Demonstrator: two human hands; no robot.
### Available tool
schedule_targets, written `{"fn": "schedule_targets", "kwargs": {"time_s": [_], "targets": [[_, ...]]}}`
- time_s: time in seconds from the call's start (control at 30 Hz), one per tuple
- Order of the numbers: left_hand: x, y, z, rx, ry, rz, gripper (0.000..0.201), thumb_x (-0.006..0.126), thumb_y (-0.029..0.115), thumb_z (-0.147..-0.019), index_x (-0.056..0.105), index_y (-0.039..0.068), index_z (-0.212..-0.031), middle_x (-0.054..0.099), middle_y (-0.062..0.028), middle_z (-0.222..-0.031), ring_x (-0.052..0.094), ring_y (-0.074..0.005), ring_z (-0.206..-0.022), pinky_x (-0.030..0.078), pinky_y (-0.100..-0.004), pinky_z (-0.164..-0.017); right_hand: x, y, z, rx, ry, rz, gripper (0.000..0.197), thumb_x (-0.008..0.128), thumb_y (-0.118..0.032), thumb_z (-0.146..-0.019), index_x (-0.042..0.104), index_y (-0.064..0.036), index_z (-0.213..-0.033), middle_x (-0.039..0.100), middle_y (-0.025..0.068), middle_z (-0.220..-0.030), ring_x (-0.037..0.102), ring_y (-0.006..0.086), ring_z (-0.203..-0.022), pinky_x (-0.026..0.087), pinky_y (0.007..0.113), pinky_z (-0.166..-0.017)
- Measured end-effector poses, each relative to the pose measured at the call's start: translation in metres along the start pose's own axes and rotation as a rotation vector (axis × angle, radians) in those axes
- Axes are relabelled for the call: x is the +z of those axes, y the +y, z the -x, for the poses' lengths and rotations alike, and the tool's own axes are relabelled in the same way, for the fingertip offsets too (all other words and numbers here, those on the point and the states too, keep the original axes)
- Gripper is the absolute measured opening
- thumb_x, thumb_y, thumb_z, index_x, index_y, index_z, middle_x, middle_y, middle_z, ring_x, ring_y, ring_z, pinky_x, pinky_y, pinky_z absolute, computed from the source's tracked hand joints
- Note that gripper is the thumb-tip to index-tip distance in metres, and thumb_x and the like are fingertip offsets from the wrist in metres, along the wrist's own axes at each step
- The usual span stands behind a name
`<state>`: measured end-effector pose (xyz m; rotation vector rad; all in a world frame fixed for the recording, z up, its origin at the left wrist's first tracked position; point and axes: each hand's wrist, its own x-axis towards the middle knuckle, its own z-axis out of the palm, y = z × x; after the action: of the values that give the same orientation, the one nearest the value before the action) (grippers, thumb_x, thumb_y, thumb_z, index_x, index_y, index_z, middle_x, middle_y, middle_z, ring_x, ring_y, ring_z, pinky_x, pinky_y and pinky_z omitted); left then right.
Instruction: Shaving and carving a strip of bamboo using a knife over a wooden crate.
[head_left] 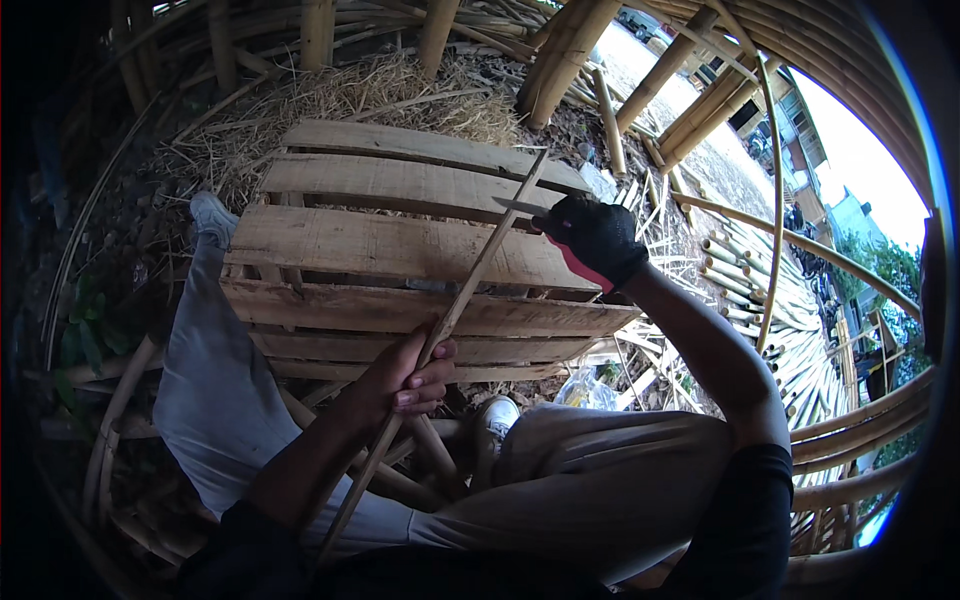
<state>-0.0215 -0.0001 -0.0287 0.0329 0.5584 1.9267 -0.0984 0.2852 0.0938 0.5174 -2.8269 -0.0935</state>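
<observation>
One long, thin bamboo strip (470,290) runs diagonally, its long axis rising from lower left near the person's lap to upper right, with the far tip over the wooden pallet (400,245). The left hand (410,375), bare, is clenched around the strip's lower-middle section. The right hand (597,240), in a black glove with a red cuff, grips a knife (522,207); the blade points left and meets the strip near its upper part. The strip thus lies between both hands, above the pallet's planks. The person sits with legs in grey trousers (215,380) and white shoes (495,415) extended. Straw (380,85) covers the ground beyond the pallet. Bamboo poles (740,275) are stacked at right and form the surrounding frame.
</observation>
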Motion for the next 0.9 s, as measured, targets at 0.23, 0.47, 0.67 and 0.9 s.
{"fn": "schedule_targets", "kwargs": {"time_s": [0.23,0.47,0.67,0.9], "targets": [[0.001,0.001,0.000,-0.020,-0.037,0.175,0.045,0.025,0.049,-0.104,0.043,0.014,-0.082,0.034,0.0043,-0.044,0.033,-0.0058,-0.027,0.025,-0.0199,-0.024,-0.002,-0.072,0.009,-0.274,-0.196,0.042,0.044,0.053,-0.056,-0.091,0.073,-0.0183,-0.081,0.068,0.0054,-0.072,0.065,0.0262,-0.059,0.050,0.038,-0.049],[0.002,0.003,0.001,-0.047,-0.013,0.140,0.045,0.023,0.048,-0.104,0.041,0.014,-0.081,0.033,0.0031,-0.044,0.030,-0.0065,-0.027,0.024,-0.0196,-0.024,0.003,-0.062,-0.005,-0.362,-0.157,0.106,0.048,0.046,-0.058,-0.093,0.075,-0.0195,-0.089,0.066,0.0058,-0.069,0.067,0.0261,-0.061,0.052,0.038,-0.052],[0.004,0.003,0.001,-0.093,0.011,0.168,0.048,0.024,0.052,-0.103,0.039,0.015,-0.076,0.032,0.0025,-0.044,0.029,-0.0063,-0.028,0.023,-0.0200,-0.024,0.002,-0.004,-0.050,-0.074,-0.220,0.263,0.071,0.026,-0.067,-0.096,0.072,-0.0149,-0.085,0.069,0.0019,-0.068,0.069,0.0249,-0.078,0.053,0.036,-0.075],[0.003,0.004,0.001,-0.124,0.021,0.216,0.049,0.026,0.053,-0.102,0.038,0.017,-0.072,0.030,0.0020,-0.044,0.028,-0.0076,-0.028,0.020,-0.0213,-0.025,0.001,0.012,-0.066,0.091,-0.371,0.194,0.070,0.026,-0.064,-0.097,0.073,-0.0153,-0.082,0.070,0.0014,-0.070,0.070,0.0226,-0.079,0.053,0.033,-0.074]]}}
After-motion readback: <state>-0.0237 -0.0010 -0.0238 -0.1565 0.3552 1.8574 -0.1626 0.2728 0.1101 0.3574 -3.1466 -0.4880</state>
